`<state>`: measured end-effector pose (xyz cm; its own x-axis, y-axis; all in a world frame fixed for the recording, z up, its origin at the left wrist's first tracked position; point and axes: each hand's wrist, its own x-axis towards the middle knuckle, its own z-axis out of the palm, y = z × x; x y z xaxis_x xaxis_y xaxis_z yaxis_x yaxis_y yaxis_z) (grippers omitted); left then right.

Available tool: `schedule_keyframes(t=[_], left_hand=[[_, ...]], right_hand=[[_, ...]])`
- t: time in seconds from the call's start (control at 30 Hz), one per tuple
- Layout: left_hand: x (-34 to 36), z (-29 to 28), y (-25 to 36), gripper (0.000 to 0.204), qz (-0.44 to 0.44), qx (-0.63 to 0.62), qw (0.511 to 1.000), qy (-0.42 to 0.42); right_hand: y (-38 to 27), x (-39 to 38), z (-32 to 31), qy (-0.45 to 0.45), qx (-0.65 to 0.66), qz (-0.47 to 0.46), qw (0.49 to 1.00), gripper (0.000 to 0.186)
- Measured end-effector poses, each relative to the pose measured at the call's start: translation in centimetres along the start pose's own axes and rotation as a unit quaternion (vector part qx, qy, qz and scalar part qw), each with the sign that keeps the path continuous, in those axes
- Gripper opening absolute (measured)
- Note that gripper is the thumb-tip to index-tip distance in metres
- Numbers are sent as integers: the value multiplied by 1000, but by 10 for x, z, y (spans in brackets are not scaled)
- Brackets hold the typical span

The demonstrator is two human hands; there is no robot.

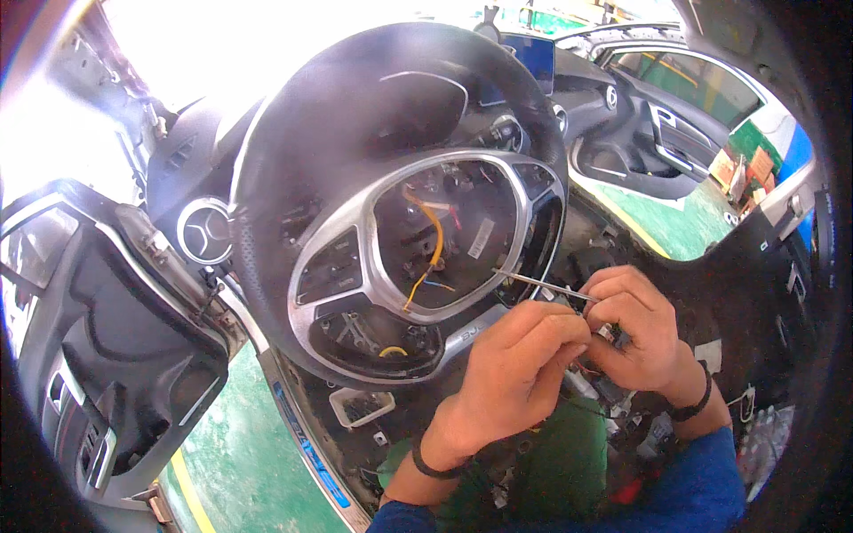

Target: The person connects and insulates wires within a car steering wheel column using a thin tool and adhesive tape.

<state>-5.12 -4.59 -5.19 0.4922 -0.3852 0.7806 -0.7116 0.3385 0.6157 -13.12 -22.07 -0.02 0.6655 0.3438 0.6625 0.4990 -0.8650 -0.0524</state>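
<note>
My right hand (633, 324) grips a thin metal rod (551, 286), perhaps a screwdriver shaft; its handle end is hidden in the fingers. The rod's tip points left, over the lower right of the steering wheel (258, 266). Close beside it, my left hand (515, 369) is closed with the fingertips pinched together, and whatever they hold cannot be made out. Small dark parts and thin wires show just below the two hands. In the wheel's open centre hangs a yellow-sheathed wire (438, 238) with loose ends.
Ahead right is a dashboard screen (529, 64). Both the left door (133, 355) and the right door (662, 133) stand open. A small pale tray (362, 409) lies below the wheel. Loose parts clutter the car floor around my legs, and cardboard boxes (755, 169) stand outside.
</note>
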Motion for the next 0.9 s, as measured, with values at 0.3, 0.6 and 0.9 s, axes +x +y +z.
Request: schedule_keyframes(t=[0.3, 0.6, 0.9], left_hand=[[1, -1, 9, 17, 26, -15, 999, -21], [4, 0, 21, 18, 45, -9, 999, -23], [3, 5, 22, 17, 69, 18, 996, 47]], right_hand=[[13, -20, -8, -194, 416, 234, 857, 22], [15, -23, -21, -152, 251, 136, 946, 15], [-29, -13, -22, 35, -98, 9, 995, 28]])
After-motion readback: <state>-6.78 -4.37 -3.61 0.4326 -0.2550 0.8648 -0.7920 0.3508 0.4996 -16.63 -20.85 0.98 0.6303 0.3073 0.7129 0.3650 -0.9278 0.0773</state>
